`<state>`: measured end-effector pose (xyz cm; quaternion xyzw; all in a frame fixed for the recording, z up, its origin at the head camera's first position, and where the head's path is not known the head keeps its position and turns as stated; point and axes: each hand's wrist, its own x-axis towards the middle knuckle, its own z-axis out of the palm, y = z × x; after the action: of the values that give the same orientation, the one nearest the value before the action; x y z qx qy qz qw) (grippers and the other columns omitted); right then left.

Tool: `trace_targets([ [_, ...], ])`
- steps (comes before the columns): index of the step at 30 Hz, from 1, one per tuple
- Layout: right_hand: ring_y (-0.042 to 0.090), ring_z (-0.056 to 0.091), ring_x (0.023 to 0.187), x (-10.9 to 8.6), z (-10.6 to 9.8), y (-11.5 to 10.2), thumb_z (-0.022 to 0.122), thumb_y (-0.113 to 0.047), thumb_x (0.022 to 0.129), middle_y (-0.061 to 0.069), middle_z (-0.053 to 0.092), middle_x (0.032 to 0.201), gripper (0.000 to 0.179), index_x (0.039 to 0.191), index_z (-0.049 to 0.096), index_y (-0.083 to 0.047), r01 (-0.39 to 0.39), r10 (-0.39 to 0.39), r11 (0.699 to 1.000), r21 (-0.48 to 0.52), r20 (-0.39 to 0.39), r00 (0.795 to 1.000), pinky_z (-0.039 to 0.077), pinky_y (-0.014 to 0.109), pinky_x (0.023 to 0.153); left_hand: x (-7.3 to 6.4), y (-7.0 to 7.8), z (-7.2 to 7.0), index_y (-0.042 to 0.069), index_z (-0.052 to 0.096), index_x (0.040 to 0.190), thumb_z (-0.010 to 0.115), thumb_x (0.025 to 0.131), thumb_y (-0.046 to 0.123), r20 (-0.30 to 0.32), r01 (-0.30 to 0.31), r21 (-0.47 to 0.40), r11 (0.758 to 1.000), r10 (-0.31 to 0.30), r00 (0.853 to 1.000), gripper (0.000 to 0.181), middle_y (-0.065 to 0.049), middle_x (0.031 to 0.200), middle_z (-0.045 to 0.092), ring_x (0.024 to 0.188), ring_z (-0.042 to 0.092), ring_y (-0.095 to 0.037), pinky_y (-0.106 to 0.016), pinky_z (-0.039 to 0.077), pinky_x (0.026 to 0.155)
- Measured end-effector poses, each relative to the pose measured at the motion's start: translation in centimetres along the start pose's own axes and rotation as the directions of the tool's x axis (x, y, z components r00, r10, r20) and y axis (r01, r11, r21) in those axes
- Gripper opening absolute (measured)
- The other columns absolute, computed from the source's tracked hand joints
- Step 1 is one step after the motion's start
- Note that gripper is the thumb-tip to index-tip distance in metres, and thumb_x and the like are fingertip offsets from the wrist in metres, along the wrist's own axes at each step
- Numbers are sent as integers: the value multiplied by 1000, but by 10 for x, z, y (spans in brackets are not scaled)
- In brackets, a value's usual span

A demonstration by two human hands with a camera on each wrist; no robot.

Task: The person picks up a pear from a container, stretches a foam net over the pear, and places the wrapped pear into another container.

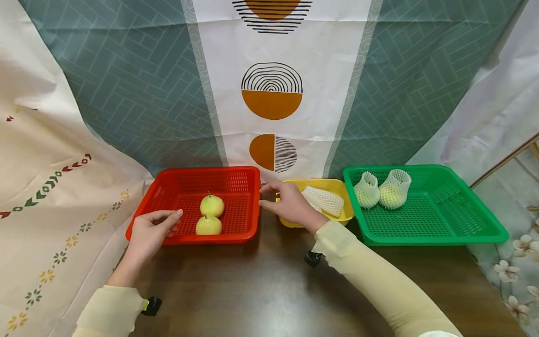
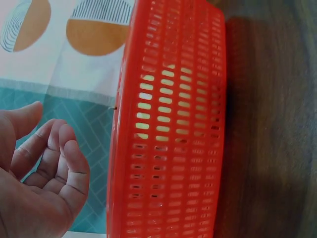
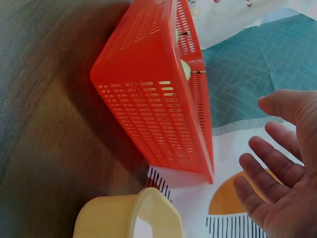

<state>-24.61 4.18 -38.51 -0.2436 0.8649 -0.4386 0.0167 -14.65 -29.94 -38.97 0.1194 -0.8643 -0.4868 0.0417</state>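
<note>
Two yellow-green pears, one pear (image 1: pixel 212 206) behind another pear (image 1: pixel 208 225), lie in the red basket (image 1: pixel 193 240). My left hand (image 1: pixel 152 230) hovers over the basket's left front corner, holding nothing, its fingers loosely bent. In the left wrist view that hand (image 2: pixel 47 173) shows an empty gap between thumb and fingers. My right hand (image 1: pixel 290 202) is between the red basket and a yellow basket (image 1: pixel 291 223), fingertips close to the red rim. The right wrist view shows this hand (image 3: pixel 282 168) with fingers spread and nothing in them.
White foam net sleeves (image 1: pixel 323 200) lie in the yellow basket. On the right stands a green basket (image 1: pixel 429 240) with two pears in foam nets, a smaller one (image 1: pixel 367 191) and a larger one (image 1: pixel 393 192). A patterned cloth (image 1: pixel 273 47) hangs behind the brown table (image 1: pixel 261 290).
</note>
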Motion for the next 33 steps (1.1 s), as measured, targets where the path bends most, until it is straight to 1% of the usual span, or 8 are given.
trace_targets([
  [6,10,58,105,7,5,0,71,-29,82,-5,65,112,36,114,63,-15,-21,21,1000,2,41,999,49,33,93,6,-7,-7,10,65,118,63,83,49,-18,-19,-36,999,18,1000,52,11,88,68,74,65,-11,-23,56,68],
  [10,11,57,106,13,10,0,71,-30,82,-1,64,114,33,112,62,-19,-8,11,999,-32,72,997,50,30,92,18,-18,-28,7,66,116,66,84,40,-73,-75,-88,993,68,995,46,18,84,68,71,65,-8,-20,55,65],
  [14,11,56,104,18,15,0,73,-30,80,-2,64,112,32,109,62,-21,0,5,998,-64,88,996,50,29,90,24,-29,-50,7,66,116,68,83,37,-102,-44,-156,987,28,994,44,19,82,67,69,63,-6,-18,53,63],
  [18,17,56,106,20,20,0,74,-32,79,-6,62,111,35,110,61,-23,25,-11,994,-105,129,992,50,28,90,24,-42,-65,12,66,117,67,82,43,-132,26,-104,994,-39,990,47,21,82,67,70,61,-7,-21,52,61],
  [22,15,55,103,23,26,-2,76,-35,76,-11,61,108,40,112,61,-24,47,-17,984,-170,172,985,50,25,85,28,-56,-78,12,66,118,66,83,44,-158,7,2,1000,-6,987,48,28,87,65,76,59,-2,-19,49,61],
  [25,8,54,97,25,31,-3,77,-37,74,-13,60,106,44,113,60,-25,54,-7,977,-209,218,976,50,21,81,37,-67,-91,11,64,120,66,84,42,-118,-22,28,999,25,993,48,33,90,63,81,57,6,-14,48,63],
  [27,5,53,96,26,35,-3,77,-39,74,-14,60,107,47,116,59,-25,68,-3,969,-236,263,965,50,19,80,42,-76,-98,10,62,123,65,85,42,-60,-24,32,999,26,998,50,35,92,62,83,56,11,-12,48,64],
  [33,6,51,100,29,45,-6,76,-43,74,-12,59,115,54,121,59,-23,142,-10,930,-339,361,933,49,24,87,51,-99,-109,8,56,129,61,87,43,106,3,60,998,-9,994,55,35,96,59,85,60,9,-14,51,68],
])
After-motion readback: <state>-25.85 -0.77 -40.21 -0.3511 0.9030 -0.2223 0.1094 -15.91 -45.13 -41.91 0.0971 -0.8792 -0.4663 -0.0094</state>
